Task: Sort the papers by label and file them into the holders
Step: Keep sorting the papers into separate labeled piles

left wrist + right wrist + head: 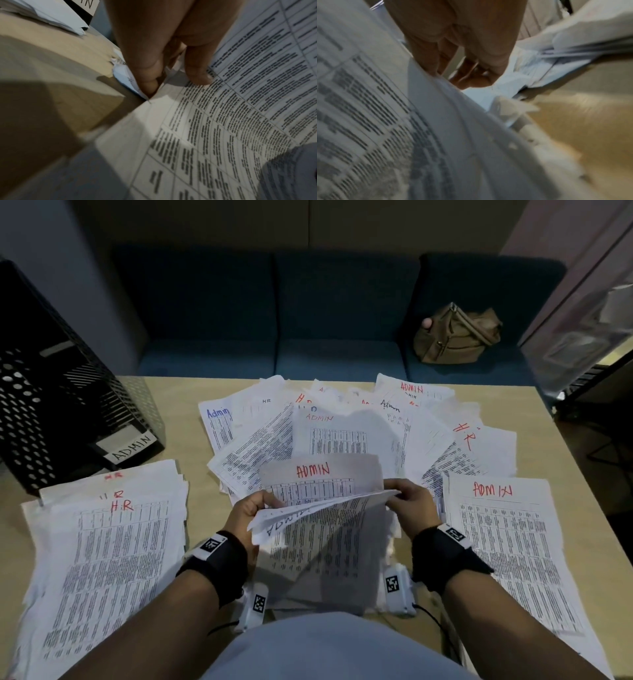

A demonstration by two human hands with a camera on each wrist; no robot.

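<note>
A person sorting labelled paperwork held a small sheaf of sheets just above the near middle of the worktop, its long axis running left to right between the two hands. The left hand pinched the sheaf's left end, thumb on top and fingers curled beneath; the right hand gripped the right end, its fingers curled around the paper edge. A sheet marked ADMIN stood tilted up just beyond the hands, and the held sheaf appeared to carry the same word, seen upside down.

The ADMIN stack lay just beside the right hand, to the near right, making that hand the closer one for a set-down. The HR stack lay to the near left, beside the left hand. Unsorted papers, a mix of ADMIN and HR sheets, were fanned across the far middle of the worktop.

A black mesh holder labelled ADMIN stood at the far left corner, well apart from the ADMIN stack; what it held could not be made out. No second holder was identifiable. A brown bag sat on the blue sofa beyond.
</note>
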